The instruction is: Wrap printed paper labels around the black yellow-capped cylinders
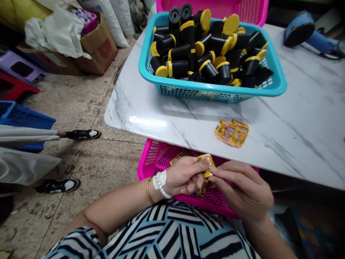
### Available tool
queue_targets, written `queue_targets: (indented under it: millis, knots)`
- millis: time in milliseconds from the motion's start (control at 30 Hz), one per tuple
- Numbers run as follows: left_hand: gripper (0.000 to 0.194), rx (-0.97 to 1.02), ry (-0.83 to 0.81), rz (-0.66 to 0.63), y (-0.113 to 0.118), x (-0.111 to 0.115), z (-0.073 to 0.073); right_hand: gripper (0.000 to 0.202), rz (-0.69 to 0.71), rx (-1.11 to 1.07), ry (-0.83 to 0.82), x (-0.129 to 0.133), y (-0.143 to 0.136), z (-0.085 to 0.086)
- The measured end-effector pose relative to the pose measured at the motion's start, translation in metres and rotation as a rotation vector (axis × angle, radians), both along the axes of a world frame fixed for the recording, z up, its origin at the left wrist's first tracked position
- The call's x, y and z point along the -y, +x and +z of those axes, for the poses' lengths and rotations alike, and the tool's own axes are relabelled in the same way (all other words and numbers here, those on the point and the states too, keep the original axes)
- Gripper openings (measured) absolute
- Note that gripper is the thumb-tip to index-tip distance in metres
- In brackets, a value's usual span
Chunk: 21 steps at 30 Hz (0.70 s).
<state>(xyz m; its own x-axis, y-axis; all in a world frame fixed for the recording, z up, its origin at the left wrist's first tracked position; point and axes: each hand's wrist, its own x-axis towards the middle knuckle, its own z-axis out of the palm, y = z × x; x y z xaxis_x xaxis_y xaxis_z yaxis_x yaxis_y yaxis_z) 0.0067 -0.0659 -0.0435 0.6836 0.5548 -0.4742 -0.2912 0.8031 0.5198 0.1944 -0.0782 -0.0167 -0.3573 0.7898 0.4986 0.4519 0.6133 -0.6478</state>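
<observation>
My left hand, with a pearl bracelet and a gold bangle at the wrist, grips a small yellow printed packet between thumb and fingers. The thumb and fingertips of my right hand pinch the packet's right side. Both hands are above a pink basket at the table's front edge, where more yellow printed pieces show partly behind my left hand. A small stack of yellow printed cards lies on the table just beyond my hands. My fingers cover part of the packet.
A turquoise basket full of black canisters with yellow lids stands on the white marbled table. Behind it is another pink basket. A blue device lies at the right. Another person's legs and shoes are at the left.
</observation>
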Motion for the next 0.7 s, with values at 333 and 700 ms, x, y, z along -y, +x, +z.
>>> queue_targets:
  millis: [333,700]
  knots:
    - [0.052,-0.718,0.549,0.078,-0.021,0.004,0.008,0.030,-0.432,0.264,0.222,-0.054,0.039,-0.011]
    - [0.026,-0.740,0.714,0.338,-0.015,-0.019,0.042,0.012,-0.378,0.411,0.359,-0.080,0.032,-0.015]
